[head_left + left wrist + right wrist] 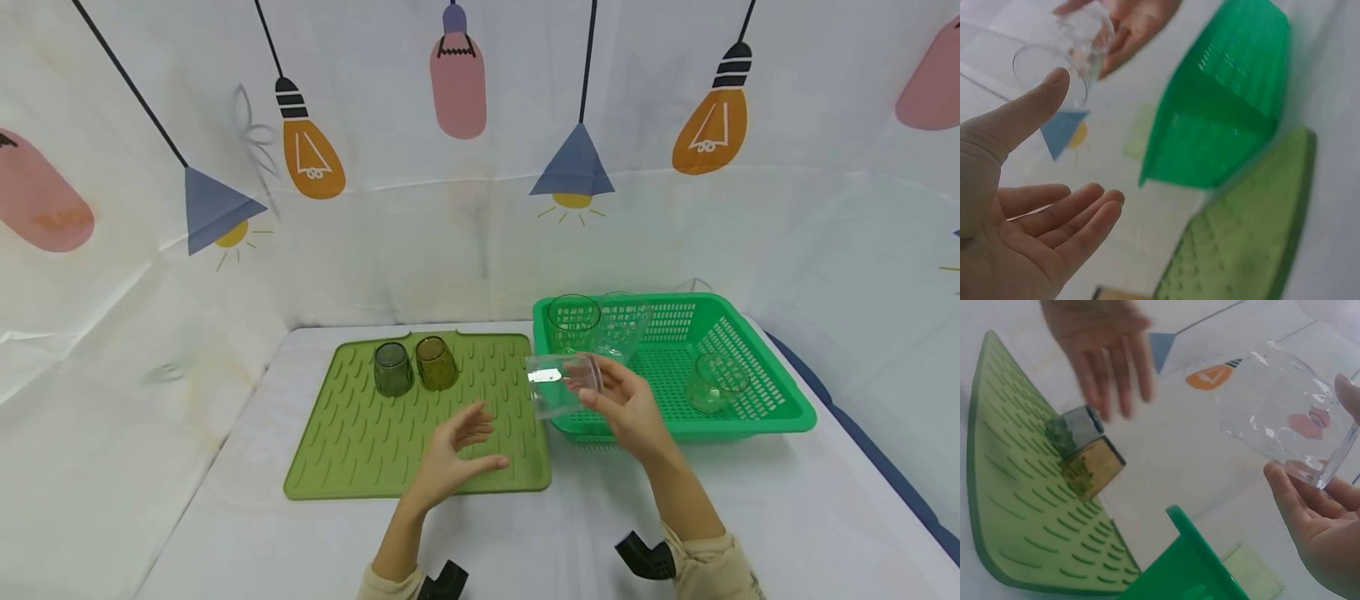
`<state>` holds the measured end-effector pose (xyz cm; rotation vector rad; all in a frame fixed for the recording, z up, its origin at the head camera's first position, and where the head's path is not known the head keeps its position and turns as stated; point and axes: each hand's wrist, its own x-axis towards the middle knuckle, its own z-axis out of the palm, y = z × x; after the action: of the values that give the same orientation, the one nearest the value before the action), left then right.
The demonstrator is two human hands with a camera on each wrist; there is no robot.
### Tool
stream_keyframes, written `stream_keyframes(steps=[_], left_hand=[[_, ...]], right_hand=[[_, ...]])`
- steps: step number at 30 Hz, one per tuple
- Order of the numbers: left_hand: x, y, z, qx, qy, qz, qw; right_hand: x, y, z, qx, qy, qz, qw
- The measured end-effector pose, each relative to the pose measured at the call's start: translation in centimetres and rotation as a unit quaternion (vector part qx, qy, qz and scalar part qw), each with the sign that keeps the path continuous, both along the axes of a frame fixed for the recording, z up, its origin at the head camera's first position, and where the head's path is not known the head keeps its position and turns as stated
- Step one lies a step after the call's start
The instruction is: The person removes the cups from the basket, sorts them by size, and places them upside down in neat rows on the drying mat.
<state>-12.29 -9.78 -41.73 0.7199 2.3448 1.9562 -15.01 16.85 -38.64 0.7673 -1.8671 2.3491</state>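
My right hand [626, 404] grips a clear drinking glass [551, 387] by one end, fingers and thumb around it. The glass lies on its side in the air, over the basket's left front corner and the mat's right edge. To its left, my left hand [450, 458] is held above the mat with thumb and fingers spread apart, holding nothing. In the left wrist view, that hand's palm [1029, 256] is bare. On the green drying mat [352, 458], a smoky grey glass [392, 371] and an amber glass [437, 364] stand side by side near the back.
A green plastic basket [780, 408] stands right of the mat. Inside it are a round-rimmed clear glass [573, 321] at the back left, another clear glass [626, 329] beside it, and a short clear glass [716, 383] at the right. A white printed sheet [420, 250] hangs behind.
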Motion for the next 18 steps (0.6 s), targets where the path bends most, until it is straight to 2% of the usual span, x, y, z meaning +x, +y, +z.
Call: stream_keyframes(steps=[4, 7, 10, 14, 18], left_hand=[[1.0, -2.3, -2.1, -0.049, -0.016, 0.089, 0.9947], [1.8, -4.0, -3.3, -0.107, -0.016, 0.156, 0.9818], [2.3, -5.7, -4.1, -0.159, -0.007, 0.215, 0.9636], [2.8, -7.9, -4.9, -0.217, 0.001, 0.284, 0.934], [3.3, -10.2, -5.6, -0.259, 0.032, 0.341, 0.9031]], right_hand=[[-1.1, 0.0, 0.7, 0.078, -0.051, -0.048, 0.994], [-2.2, -0.2, 1.1, 0.14, -0.078, -0.069, 0.985], [-3.3, -0.7, 1.5, 0.171, -0.091, -0.068, 0.979], [-4.6, -1.6, 1.9, 0.194, -0.09, -0.057, 0.975], [-6.0, -2.4, 2.2, 0.224, -0.081, -0.053, 0.97]])
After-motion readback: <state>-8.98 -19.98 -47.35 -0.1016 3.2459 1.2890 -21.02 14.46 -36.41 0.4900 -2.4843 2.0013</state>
